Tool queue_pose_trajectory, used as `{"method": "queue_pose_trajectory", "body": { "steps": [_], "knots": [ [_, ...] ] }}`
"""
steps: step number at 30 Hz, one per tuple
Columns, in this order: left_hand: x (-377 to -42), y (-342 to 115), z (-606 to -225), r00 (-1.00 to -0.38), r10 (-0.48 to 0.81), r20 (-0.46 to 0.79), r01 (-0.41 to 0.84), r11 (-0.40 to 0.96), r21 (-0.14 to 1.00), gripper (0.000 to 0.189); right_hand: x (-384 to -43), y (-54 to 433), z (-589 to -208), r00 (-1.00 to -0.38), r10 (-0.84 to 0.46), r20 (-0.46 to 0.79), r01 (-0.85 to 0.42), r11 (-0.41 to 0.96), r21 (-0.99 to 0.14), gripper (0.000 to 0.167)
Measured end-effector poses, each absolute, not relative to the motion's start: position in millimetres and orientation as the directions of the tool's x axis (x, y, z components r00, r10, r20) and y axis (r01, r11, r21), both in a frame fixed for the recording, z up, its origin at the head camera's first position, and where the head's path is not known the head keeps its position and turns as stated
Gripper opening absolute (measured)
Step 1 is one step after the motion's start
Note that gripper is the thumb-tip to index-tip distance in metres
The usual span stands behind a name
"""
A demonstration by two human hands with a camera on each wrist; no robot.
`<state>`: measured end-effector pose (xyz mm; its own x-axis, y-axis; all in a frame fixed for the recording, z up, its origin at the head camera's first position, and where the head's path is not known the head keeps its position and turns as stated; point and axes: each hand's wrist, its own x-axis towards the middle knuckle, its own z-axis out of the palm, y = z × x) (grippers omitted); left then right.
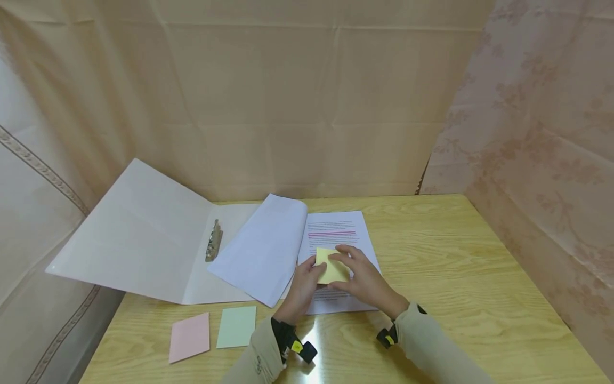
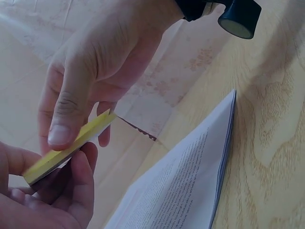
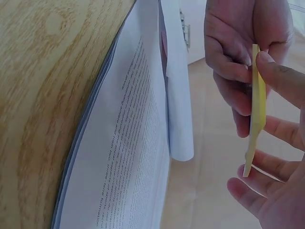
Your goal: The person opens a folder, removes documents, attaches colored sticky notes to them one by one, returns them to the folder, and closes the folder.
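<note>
Head view: yellow pad (image 1: 334, 273) held above printed pages (image 1: 331, 306).
The left hand (image 1: 301, 287) pinches it, thumb on its face; the right hand (image 1: 363, 278) grips it between thumb and fingers. An open white binder (image 1: 144, 240) lies left of the pages.

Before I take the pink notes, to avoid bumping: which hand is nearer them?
Left: the left hand is right of the pink notes, the right hand farther right.
</note>
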<state>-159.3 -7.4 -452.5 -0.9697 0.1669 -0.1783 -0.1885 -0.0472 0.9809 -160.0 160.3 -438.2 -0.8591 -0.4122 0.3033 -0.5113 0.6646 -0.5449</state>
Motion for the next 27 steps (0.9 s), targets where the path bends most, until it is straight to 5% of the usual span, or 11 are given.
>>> {"method": "queue_pose_trajectory", "body": {
  "steps": [17,21,27],
  "knots": [
    [-159,-10,-456,-0.955,0.257,-0.148,-0.174,-0.079,0.982,0.057,-162,162,-439,-0.849,-0.237,0.471,-0.490,0.687,-0.537,0.015],
    [-158,-9,-457,-0.962,0.228,-0.149,-0.139,0.060,0.988,0.044,-163,164,-438,-0.875,-0.204,0.439,-0.452,0.671,-0.588,0.015],
    [-148,-6,-449,-0.986,0.165,-0.020,0.057,0.447,0.893,0.025,-167,181,-426,-0.947,-0.140,0.290,-0.314,0.593,-0.741,0.013]
  ]
}}
